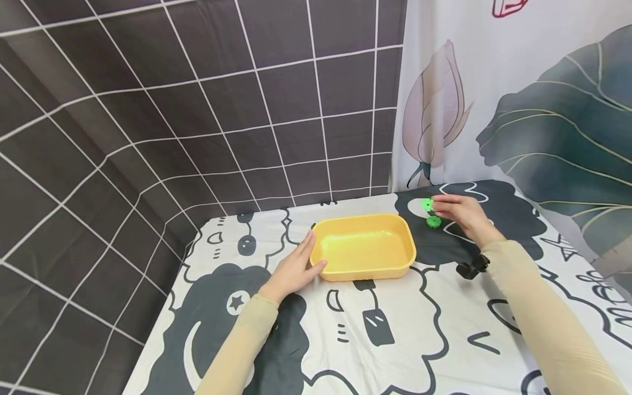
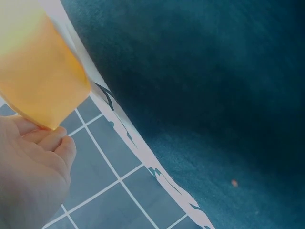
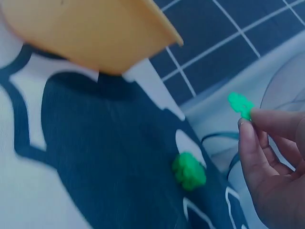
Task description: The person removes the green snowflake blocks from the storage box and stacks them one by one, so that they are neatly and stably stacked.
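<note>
A yellow rectangular basin [image 1: 365, 271] stands on the patterned cloth, and my left hand [image 1: 291, 272] holds its left end, the thumb at the front corner of the rim. In the left wrist view that hand's fingers [image 2: 52, 140] meet the basin's edge. To the right of the basin, my right hand [image 1: 461, 215] pinches a small bright green flower-shaped piece [image 3: 239, 104] between thumb and forefinger, raised above the cloth. A second green piece [image 1: 433, 221], lumpy with a scalloped edge, lies on the dark print just below that hand.
The cloth [image 1: 405, 340] with cartoon prints covers the table. A dark gridded curtain [image 1: 276, 126] hangs behind and to the left, and a white floral curtain [image 1: 444, 82] at the back right. A small black device [image 1: 473, 267] sits at the right wrist.
</note>
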### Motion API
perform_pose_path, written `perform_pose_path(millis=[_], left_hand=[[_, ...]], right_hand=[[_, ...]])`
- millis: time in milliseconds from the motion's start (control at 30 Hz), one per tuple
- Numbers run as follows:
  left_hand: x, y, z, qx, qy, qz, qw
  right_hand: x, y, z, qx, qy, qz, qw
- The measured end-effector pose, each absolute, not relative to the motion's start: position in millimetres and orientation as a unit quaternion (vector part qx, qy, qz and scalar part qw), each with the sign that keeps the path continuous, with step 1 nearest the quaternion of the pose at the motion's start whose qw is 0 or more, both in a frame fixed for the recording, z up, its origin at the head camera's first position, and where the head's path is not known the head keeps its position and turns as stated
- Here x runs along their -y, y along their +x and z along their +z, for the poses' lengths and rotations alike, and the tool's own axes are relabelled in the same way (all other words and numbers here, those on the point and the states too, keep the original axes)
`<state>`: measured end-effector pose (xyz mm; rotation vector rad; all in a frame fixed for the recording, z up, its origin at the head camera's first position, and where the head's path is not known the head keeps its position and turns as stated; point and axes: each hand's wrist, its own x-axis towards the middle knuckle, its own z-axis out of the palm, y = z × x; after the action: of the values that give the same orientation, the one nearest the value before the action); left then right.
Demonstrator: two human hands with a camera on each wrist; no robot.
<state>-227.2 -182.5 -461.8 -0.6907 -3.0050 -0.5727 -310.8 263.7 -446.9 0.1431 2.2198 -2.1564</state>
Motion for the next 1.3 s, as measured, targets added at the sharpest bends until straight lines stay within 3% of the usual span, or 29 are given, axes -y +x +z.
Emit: perform_pose_path(millis=[433,1300], left_hand=[[182,-227,-465,0.958,-0.218,-0.185,0.008],[181,-225,-461,0.958,-0.216,-0.186,0.004]], right_hand=[[-280,-304,-468,-0.769,0.064,-0.635,0.031],[-281,-308,-474,-0.794,0.06,-0.605,0.028]])
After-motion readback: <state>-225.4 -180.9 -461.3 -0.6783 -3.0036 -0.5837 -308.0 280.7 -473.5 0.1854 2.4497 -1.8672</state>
